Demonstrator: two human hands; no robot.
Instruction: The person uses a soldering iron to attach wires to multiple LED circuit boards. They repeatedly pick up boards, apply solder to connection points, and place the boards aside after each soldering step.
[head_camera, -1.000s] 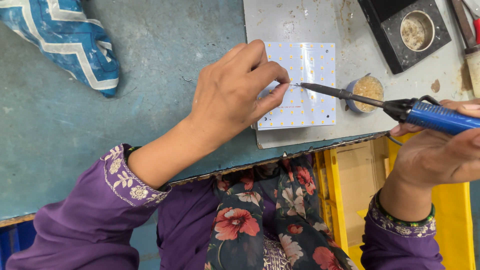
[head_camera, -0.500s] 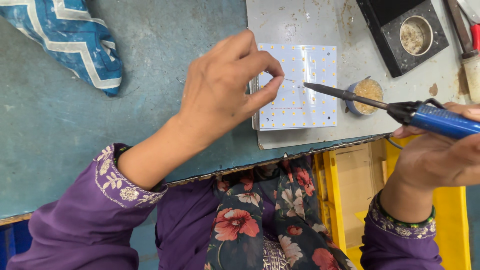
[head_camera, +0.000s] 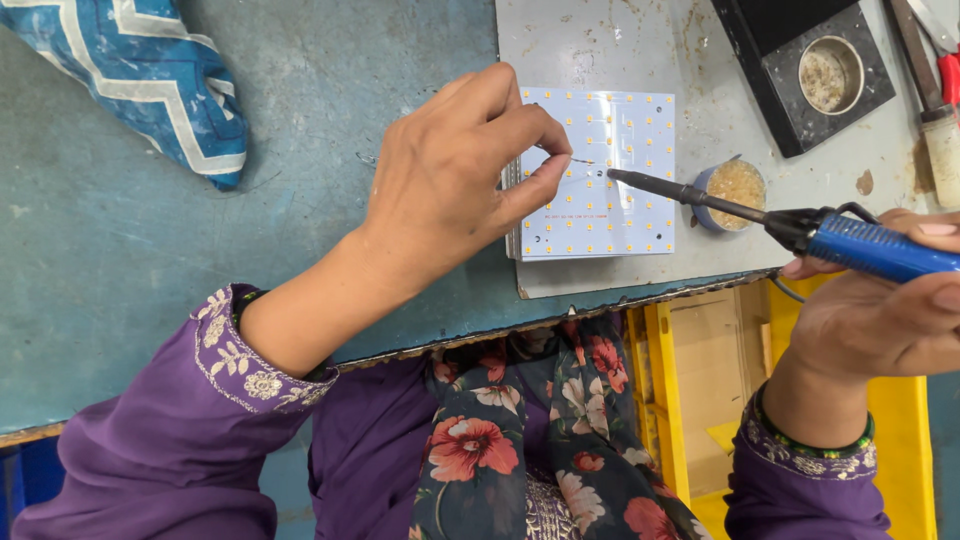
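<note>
Bench (head_camera: 300, 90) fills frame; LED board (head_camera: 610, 190) at upper centre on grey plate (head_camera: 600, 50); right hand (head_camera: 880, 320) fingers wrapped round blue iron (head_camera: 800, 228), tip on board; left hand (head_camera: 450, 180) fingers pinching thin wire (head_camera: 560, 157) over board

A single head-worn camera is looking steeply down from close above, framing both hands (head_camera: 640, 220) over the bench (head_camera: 250, 250), with the wearer's lap showing below the bench's near edge, between the forearms.
</note>
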